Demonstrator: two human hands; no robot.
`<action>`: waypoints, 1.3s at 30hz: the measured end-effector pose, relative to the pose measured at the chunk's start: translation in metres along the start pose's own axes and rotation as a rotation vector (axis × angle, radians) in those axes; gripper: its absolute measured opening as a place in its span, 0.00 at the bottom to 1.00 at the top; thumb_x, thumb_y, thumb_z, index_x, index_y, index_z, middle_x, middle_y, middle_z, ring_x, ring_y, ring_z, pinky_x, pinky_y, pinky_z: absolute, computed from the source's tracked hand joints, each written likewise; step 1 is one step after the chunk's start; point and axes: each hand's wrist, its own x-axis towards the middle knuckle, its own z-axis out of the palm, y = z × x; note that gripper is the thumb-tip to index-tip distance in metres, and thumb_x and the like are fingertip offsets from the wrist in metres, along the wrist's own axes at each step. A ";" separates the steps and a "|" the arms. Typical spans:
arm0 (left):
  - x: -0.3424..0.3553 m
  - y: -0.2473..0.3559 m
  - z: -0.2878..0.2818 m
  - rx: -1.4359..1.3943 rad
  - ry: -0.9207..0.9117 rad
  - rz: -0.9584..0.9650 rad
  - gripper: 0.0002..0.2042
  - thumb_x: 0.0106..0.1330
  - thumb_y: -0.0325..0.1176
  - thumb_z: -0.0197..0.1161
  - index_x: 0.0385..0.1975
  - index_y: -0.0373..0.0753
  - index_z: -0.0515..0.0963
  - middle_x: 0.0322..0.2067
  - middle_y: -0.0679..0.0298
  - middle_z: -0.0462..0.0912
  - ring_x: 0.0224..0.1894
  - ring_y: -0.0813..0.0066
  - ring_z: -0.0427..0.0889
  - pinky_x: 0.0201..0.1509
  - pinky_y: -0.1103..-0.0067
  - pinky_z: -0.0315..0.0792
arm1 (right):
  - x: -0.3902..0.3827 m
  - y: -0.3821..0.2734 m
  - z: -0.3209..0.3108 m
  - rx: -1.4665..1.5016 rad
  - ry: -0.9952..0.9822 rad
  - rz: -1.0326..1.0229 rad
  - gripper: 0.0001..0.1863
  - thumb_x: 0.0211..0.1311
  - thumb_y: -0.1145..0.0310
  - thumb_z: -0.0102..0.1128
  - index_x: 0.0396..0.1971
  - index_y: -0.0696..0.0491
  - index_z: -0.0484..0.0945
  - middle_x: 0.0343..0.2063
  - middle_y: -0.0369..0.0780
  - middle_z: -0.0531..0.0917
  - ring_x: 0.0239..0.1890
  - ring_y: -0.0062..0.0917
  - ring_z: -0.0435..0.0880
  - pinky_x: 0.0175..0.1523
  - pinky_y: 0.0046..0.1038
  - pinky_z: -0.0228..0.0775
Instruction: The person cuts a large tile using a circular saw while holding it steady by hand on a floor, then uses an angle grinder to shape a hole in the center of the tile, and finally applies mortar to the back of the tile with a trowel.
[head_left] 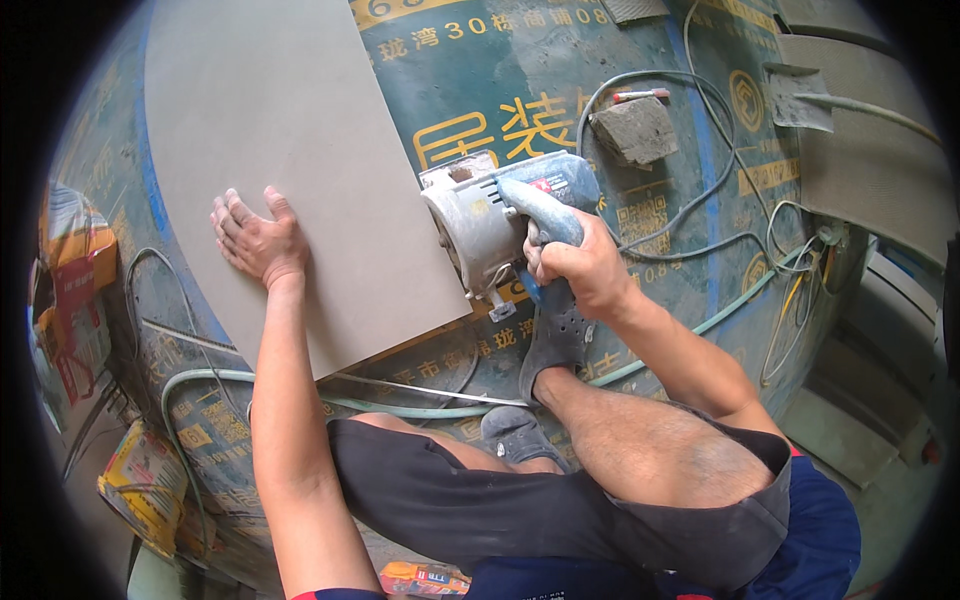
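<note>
A large grey tile [300,110] lies flat on a green printed floor covering. My left hand [262,238] rests on it with the fingers spread, holding nothing. A dusty handheld circular saw [480,220], blue and grey, stands at the tile's right edge. Its blue handle [545,212] is gripped in my right hand [585,262], whose fingers wrap round it. The saw's guard touches or overlaps the tile edge; its blade is mostly hidden, so I cannot tell whether it turns.
A grey stone block [636,132] with a red and white pen [642,95] lies beyond the saw, ringed by a grey cable [655,235]. A pale green hose [720,312] crosses near my shoes [555,340]. A yellow bag [150,480] stands at the left, a trowel [800,97] far right.
</note>
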 end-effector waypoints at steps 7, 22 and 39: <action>0.001 -0.004 0.002 0.000 -0.002 0.004 0.32 0.67 0.57 0.49 0.64 0.40 0.65 0.67 0.56 0.63 0.71 0.58 0.57 0.73 0.62 0.50 | -0.010 0.010 -0.003 0.066 -0.022 0.032 0.09 0.51 0.70 0.58 0.30 0.60 0.76 0.19 0.34 0.77 0.21 0.15 0.73 0.28 0.21 0.65; 0.002 -0.005 0.002 -0.013 -0.016 -0.002 0.33 0.67 0.57 0.48 0.65 0.40 0.64 0.67 0.56 0.62 0.72 0.60 0.56 0.74 0.62 0.49 | -0.023 0.013 -0.011 0.092 -0.049 0.051 0.08 0.50 0.71 0.58 0.29 0.58 0.75 0.20 0.34 0.76 0.22 0.15 0.72 0.29 0.20 0.65; 0.001 -0.005 0.002 0.003 0.001 0.007 0.32 0.68 0.57 0.48 0.65 0.39 0.65 0.67 0.55 0.63 0.71 0.58 0.58 0.73 0.63 0.50 | -0.026 0.014 -0.010 0.040 -0.058 0.121 0.11 0.42 0.76 0.54 0.31 0.59 0.72 0.23 0.36 0.75 0.23 0.17 0.72 0.30 0.19 0.65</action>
